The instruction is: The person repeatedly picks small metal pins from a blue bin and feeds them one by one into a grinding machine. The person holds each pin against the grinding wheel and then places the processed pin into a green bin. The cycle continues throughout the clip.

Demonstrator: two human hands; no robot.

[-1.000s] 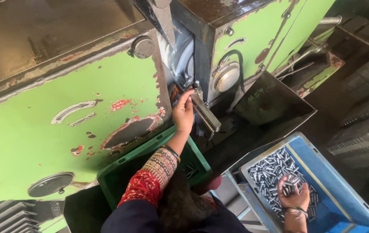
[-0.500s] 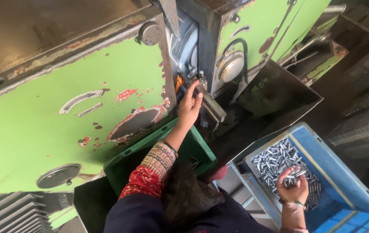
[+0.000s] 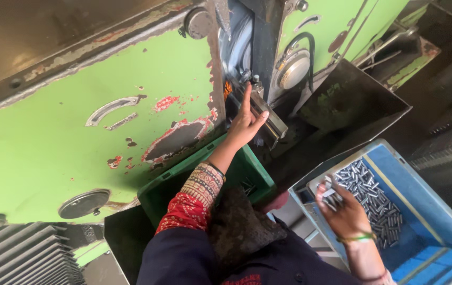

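Left hand (image 3: 244,124): reaches up into the press gap, fingers extended and flat against the metal block (image 3: 268,119); clamped on nothing that shows.
Right hand (image 3: 342,208): closed around a few metal pins (image 3: 331,192), held over the blue crate (image 3: 421,184).
Pins, loose: heaped in the crate (image 3: 374,200), just beside the right hand, well apart from the left.
Green crate (image 3: 183,182): below the left forearm.
Press (image 3: 78,137): green, paint chipped.
Risk: left fingers sit within the tooling; a stroke would likely crush them.
Risk: the handful is loosely held; pins could slip and scatter.
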